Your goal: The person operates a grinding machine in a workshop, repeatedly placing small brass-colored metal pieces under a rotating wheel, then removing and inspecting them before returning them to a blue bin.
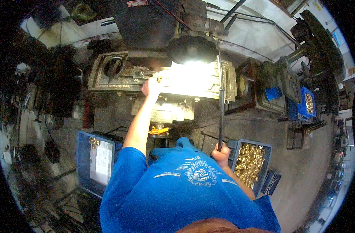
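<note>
Presently, the left hand (150, 87) is at the front part of the metal machine table (116, 89), with its fingers bent beside a small brass-coloured piece (159, 79). This piece is on the left border of a strong white glare (195, 79), so I cannot tell whether the fingers grasp it or only touch it. The right hand (221, 153) is closed firmly around the lower end of a long lever (221, 108), which rises almost upright, in front of the right part of the table. Above the glare there is a dark round machine part (191, 46). Near the person stand 2 blue crates: the right crate (268, 158) contains many shiny brass pieces (249, 165), while the left crate (82, 163) has a white sheet (101, 162) and a small brass-coloured group (94, 142) at its upper side. Below the table lies 1 orange object (159, 131).
</note>
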{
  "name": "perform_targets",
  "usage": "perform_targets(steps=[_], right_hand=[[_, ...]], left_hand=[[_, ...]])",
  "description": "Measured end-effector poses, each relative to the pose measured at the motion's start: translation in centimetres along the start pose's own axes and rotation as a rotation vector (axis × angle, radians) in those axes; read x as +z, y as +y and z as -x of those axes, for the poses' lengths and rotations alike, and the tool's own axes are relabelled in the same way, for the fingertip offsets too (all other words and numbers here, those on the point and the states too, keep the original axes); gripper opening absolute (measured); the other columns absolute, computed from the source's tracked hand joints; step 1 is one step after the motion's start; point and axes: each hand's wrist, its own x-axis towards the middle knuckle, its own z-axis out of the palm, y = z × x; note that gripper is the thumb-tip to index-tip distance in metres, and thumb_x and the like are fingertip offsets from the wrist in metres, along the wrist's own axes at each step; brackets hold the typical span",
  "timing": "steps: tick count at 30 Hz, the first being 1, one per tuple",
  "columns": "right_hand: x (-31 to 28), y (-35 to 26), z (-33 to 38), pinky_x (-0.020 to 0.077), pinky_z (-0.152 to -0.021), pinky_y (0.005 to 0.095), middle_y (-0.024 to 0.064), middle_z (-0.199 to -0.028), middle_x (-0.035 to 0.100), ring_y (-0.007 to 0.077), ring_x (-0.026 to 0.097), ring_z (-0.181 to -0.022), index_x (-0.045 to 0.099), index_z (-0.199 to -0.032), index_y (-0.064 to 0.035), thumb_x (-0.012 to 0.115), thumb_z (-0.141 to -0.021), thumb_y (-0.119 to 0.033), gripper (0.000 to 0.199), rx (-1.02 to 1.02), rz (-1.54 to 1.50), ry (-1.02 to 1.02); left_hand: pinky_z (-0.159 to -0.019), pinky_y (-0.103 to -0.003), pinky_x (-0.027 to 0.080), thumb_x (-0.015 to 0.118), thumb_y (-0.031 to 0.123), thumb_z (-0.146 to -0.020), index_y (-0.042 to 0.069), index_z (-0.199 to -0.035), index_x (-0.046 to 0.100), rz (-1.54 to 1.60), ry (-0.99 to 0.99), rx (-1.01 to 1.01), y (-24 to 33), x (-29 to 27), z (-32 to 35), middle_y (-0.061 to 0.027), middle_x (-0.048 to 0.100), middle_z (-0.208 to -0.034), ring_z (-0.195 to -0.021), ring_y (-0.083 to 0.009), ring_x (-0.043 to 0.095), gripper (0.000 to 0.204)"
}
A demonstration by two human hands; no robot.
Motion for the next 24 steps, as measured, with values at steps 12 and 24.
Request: perform_targets(steps=[12,24], right_hand=[[-0.4,1.1,-0.9,0.0276,-0.046,0.0228,-0.006,-0.061,0.038,0.0049,0.034,-0.054,0.042,-0.065,-0.0093,0.056,-0.062,-0.009,0.014,-0.053,0.08,0.008],[0.0,2.1,-1.7,0.0259,-0.046,0.023,-0.0064,-0.061,0.036,0.0049,0.032,-0.053,0.041,-0.064,-0.0091,0.057,-0.061,-0.011,0.016,-0.028,0.056,0.009]], left_hand=[[-0.062,-0.041,0.05,0.062,0.055,-0.068,0.006,-0.074,0.067,0.033,0.049,0.01,0.3,-0.2,0.4,-0.0152,0.065,-0.073,-0.072,-0.0306,0.064,0.049],[-0.061,-0.041,0.05,0.063,0.056,-0.067,0.006,-0.072,0.067,0.005,0.05,-0.008,0.2,-0.1,0.2,-0.0145,0.065,-0.073,-0.072,-0.0298,0.065,0.05]])
